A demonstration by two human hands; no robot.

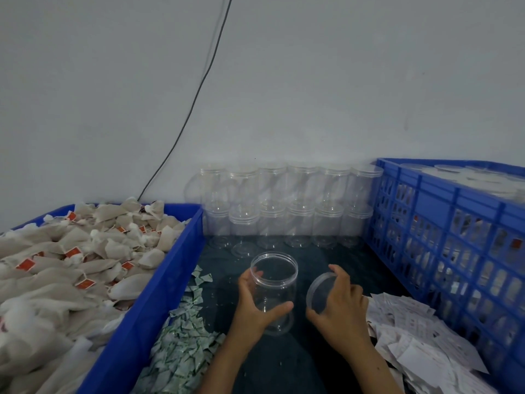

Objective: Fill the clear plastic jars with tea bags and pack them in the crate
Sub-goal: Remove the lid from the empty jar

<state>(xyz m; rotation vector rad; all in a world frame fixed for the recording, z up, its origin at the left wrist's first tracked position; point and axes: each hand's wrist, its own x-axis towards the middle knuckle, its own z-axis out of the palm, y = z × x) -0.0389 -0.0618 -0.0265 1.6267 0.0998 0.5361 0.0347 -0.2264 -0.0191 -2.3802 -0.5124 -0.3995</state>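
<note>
jar [274,291] in the middle of the dark floor [321,268], mouth open and upright, is where we are working. our left hand [255,304] is curling round its side, thumb in front and fingers behind, likely to steady it so it is not tipping while we are filling it. our right hand [338,301] is pinching the lid [319,292] by its rim, holding it tilted on edge just beside the jar, apart from it; we are judging that it is being kept off to leave the mouth free.

tea bags [71,268] are lying heaped in the bin [159,282] at our left, close enough for the left hand to reach. empty jars [284,206] are standing capped in two stacked rows against the wall [284,81], waiting their turn. the crate [454,223] is sitting at our right, already holding capped jars, so finished ones are going there. green sachets [184,345] are lying strewn beside the bin, and white slips [412,336] are lying piled by the crate; what they are for, we cannot tell.

the jar is looking empty, so the filling is not yet begun.
</note>
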